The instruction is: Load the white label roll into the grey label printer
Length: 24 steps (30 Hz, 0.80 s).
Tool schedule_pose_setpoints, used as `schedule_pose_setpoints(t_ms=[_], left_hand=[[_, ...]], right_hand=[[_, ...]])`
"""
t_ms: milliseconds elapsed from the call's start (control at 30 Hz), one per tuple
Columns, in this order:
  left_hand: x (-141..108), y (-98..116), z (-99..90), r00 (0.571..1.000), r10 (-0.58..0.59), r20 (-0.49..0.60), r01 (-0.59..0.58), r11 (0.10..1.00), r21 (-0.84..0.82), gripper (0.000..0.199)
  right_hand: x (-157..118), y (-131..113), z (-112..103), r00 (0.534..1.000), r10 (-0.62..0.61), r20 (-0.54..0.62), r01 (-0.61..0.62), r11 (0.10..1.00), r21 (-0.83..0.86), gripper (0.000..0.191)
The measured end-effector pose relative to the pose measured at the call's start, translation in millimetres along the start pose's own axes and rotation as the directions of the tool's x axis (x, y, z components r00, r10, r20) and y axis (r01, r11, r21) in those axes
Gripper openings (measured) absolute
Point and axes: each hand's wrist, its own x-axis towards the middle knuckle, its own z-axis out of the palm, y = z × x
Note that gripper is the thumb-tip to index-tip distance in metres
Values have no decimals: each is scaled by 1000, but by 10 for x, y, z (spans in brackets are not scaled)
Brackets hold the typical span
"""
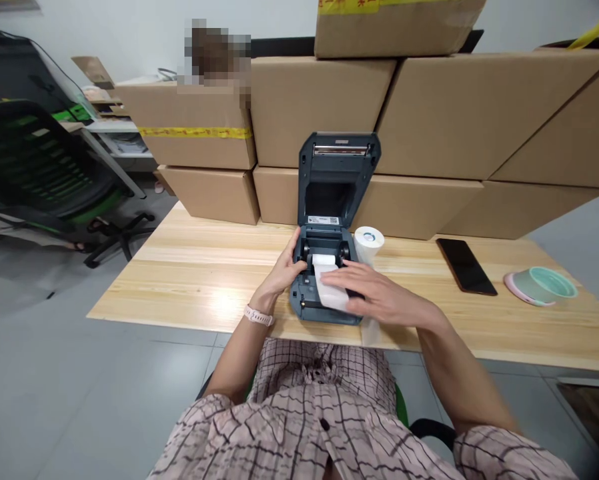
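A dark grey label printer stands on the wooden table with its lid raised. Inside lies a small white label roll, and its loose paper strip runs forward over the front. My left hand grips the printer's left side, thumb over the inner edge and fingers along the outside. Over the strip and the printer's right side, my right hand has its fingers stretched out, slightly blurred; its fingertips reach the paper. A second white label roll stands right beside the printer, its strip trailing toward the table's front edge.
Cardboard boxes are stacked along the back of the table. To the right lie a black phone and a green plastic tub. An office chair is at the left. Part of another person shows behind the boxes.
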Motion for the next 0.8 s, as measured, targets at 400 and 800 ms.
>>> schedule_pose_setpoints(t_ms=[400, 800], left_hand=[[5, 20, 26, 1000, 23, -6, -23, 1000, -12, 105], [8, 21, 38, 999, 39, -7, -39, 999, 13, 104]], right_hand=[[-182, -352, 549, 988, 13, -154, -55, 960, -273, 83], [-230, -281, 511, 987, -64, -145, 42, 988, -148, 85]])
